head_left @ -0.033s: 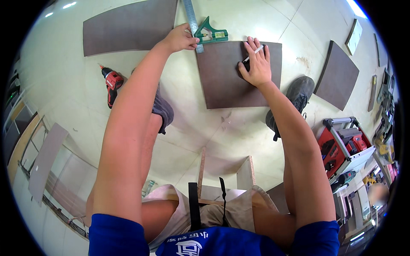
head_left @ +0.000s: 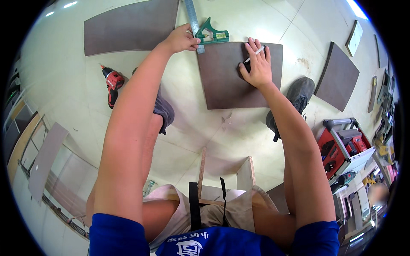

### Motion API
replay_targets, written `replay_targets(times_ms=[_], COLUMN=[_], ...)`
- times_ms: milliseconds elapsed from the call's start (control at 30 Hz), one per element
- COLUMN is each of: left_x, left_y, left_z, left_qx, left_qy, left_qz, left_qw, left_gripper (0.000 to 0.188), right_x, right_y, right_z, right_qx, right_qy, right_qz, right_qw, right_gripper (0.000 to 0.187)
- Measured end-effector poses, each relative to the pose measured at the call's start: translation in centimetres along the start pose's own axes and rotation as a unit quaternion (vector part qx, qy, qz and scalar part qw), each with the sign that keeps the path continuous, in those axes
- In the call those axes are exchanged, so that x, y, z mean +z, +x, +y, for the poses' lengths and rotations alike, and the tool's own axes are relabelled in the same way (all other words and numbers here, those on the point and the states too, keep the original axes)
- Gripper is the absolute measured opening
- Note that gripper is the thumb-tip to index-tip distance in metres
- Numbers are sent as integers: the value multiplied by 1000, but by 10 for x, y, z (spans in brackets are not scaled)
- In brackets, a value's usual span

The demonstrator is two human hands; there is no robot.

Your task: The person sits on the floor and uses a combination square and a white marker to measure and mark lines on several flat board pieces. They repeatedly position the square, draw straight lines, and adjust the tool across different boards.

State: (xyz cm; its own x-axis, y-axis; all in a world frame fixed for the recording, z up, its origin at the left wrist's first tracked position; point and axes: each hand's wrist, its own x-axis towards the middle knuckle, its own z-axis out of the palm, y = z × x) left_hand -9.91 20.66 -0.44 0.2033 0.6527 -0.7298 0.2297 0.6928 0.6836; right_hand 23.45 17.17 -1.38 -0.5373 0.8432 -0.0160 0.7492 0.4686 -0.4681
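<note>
A dark brown rectangular board (head_left: 232, 87) lies on the floor between my feet. My left hand (head_left: 183, 39) is closed on a combination square, pinching it where the green head (head_left: 215, 37) meets the steel blade (head_left: 191, 17). The head sits along the board's far edge, and the blade's end overlaps the far left corner. My right hand (head_left: 258, 66) presses on the board's far right part, fingers stretched forward. A thin white pen (head_left: 259, 50) with a dark tip is tucked across those fingers. Something black (head_left: 247, 65) shows beneath this hand, too covered to name.
A red-and-black cordless drill (head_left: 112, 85) lies left of my left leg. Other dark boards rest far left (head_left: 128, 30) and right (head_left: 337, 77). A tool case (head_left: 346, 147) with red tools stands at right. Upright panels (head_left: 245, 173) stand close below me.
</note>
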Motion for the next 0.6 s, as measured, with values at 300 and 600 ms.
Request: replay_targets(times_ms=[300,600], left_x=[4,44], left_y=[-6,-32], left_z=[-4,-47], left_qx=[-47,-42], left_qy=[77,34], left_qz=[14,-6], left_qw=[996,999], left_gripper=[43,36], right_x=[-1,-13], right_y=[-3,-46], right_z=[2,-4], right_qx=[-18,-11], right_qy=[0,-3], right_qz=[-12,-101], right_qw=[1000,995], right_gripper=[70,96])
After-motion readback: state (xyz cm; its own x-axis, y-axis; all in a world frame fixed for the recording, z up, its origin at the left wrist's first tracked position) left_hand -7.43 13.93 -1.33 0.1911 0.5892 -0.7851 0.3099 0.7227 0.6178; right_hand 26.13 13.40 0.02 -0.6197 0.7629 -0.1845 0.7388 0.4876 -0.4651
